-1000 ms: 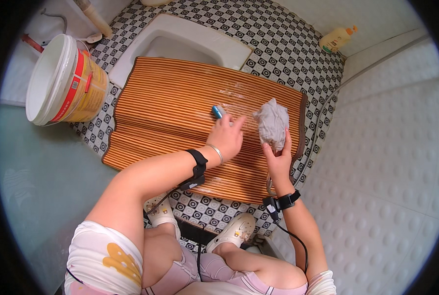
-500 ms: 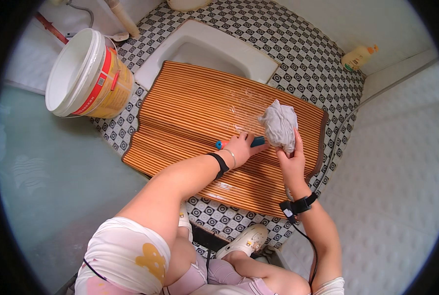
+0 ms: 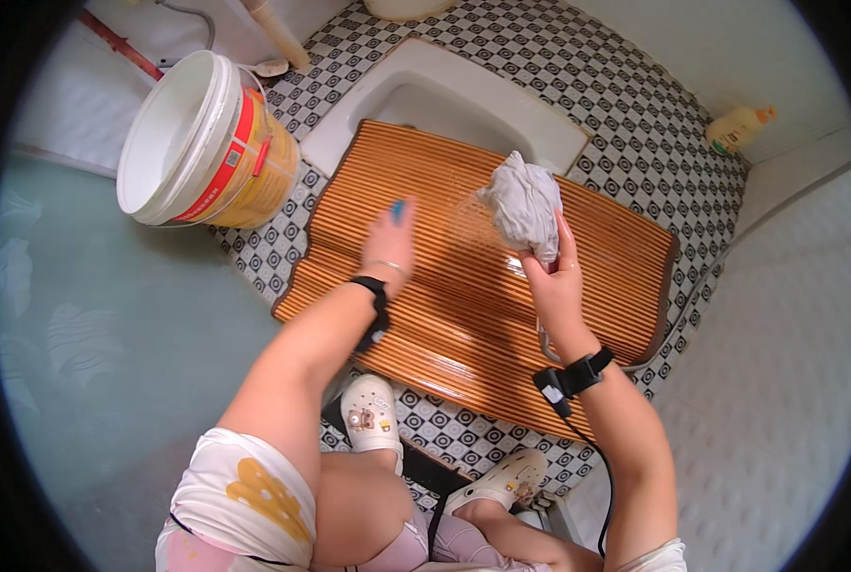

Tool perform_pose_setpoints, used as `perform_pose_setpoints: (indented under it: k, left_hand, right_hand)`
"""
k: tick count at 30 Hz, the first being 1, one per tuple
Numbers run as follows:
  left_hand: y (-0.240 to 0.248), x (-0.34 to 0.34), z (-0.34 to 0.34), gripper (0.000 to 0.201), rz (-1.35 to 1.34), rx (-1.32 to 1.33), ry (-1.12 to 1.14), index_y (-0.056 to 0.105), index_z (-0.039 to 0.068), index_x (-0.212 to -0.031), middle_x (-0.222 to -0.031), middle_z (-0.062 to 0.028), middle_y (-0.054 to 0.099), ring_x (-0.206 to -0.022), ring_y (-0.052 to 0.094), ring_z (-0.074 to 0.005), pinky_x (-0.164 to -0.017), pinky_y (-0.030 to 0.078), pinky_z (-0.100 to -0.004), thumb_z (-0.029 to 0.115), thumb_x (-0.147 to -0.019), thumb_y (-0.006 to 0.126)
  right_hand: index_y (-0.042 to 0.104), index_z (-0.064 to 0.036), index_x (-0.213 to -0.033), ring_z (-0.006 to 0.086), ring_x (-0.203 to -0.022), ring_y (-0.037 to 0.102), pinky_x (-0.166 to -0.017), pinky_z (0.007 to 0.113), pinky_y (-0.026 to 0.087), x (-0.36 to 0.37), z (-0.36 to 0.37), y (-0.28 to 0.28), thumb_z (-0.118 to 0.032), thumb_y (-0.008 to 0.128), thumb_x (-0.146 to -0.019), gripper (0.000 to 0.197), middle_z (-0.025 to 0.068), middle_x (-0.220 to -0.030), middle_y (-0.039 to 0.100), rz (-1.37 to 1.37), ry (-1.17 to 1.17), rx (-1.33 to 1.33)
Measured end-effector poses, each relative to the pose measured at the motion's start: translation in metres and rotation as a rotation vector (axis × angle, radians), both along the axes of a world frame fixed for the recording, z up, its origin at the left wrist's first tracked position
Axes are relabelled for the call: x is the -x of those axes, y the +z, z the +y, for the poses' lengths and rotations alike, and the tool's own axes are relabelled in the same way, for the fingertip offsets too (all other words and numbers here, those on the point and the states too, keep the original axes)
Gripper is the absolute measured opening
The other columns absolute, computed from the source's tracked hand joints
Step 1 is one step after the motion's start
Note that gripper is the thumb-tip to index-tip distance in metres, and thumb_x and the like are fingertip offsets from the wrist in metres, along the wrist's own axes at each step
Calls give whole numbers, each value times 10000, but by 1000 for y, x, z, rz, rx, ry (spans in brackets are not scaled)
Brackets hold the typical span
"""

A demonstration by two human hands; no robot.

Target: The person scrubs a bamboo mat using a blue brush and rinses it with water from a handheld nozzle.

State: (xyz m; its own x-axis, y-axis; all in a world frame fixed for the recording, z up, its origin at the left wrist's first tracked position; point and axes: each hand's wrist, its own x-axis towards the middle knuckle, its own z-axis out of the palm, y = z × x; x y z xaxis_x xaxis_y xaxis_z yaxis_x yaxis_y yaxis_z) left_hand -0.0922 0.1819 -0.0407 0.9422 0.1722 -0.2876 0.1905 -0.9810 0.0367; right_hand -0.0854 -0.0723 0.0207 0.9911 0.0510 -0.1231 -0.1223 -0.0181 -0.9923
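Observation:
A wet, brown-and-orange striped mat (image 3: 578, 334) lies spread out below both my hands, with a crease across its left part. My right hand (image 3: 557, 286) is closed around the lower end of a crumpled pale-grey cloth bundle (image 3: 526, 205), held above the mat. Fine water spray shows at the bundle's left side, and a thin hose (image 3: 543, 341) runs from beneath this hand; what the cloth covers is hidden. Over the mat's left half, my left hand (image 3: 389, 240) is smeared by motion. It grips a small blue tool (image 3: 398, 212), mostly hidden, whose kind I cannot make out.
A white squat toilet (image 3: 445, 71) is set in the patterned tile floor (image 3: 635, 124) beyond the mat, which overlaps its near edge. A large bucket (image 3: 254, 181) stands at the left. A yellow pump bottle (image 3: 738, 129) is by the right wall. My clogs (image 3: 372, 412) are at the near edge.
My left hand has swept left and away from me across the mat with the blue tool. My right hand has lifted slightly left with the cloth bundle. The view has shifted a little.

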Motion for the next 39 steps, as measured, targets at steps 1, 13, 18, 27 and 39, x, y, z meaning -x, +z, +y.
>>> perform_pose_setpoints:
  k: [1,13,18,27,39]
  left_hand:
    - [-1,4,-20,651,-17,81,-105,243,159,-1535,-1191,-240,526,-1043,576,-388,-845,560,-480,33,-937,469]
    - [13,-10,94,785,117,-49,489,130,246,-1576,-1185,-261,506,-873,652,-375,-712,578,-447,31,-940,535]
    - [23,8,-2,613,195,217,141,197,260,-1562,-1108,-285,493,-803,645,-394,-677,557,-494,193,-1008,449]
    - [-12,-5,117,616,-122,82,537,223,246,-1554,-1273,-278,463,-841,631,-407,-746,544,-483,116,-999,458]
    - [10,34,25,586,-69,311,753,178,279,-1564,-1221,-268,448,-938,634,-431,-826,530,-494,212,-1032,414]
  right_hand:
    - [375,-60,-1494,124,-1087,570,-886,244,481,3,7,-10,8,665,-867,695,116,-1377,527,-32,-1,5]
    - [320,-48,-1514,161,-1199,529,-967,264,457,9,25,-12,49,630,-874,717,101,-1411,471,29,5,-93]
    - [311,-42,-1514,174,-1240,508,-991,276,447,10,33,-23,42,627,-885,709,104,-1430,456,50,6,-180]
    - [304,-118,-1528,31,-651,481,-508,184,396,7,64,-26,56,591,-897,715,29,-1139,577,25,-8,-202]
    - [279,-6,-1507,223,-1269,503,-1031,307,426,25,103,-37,-52,609,-926,669,184,-1425,473,210,139,-204]
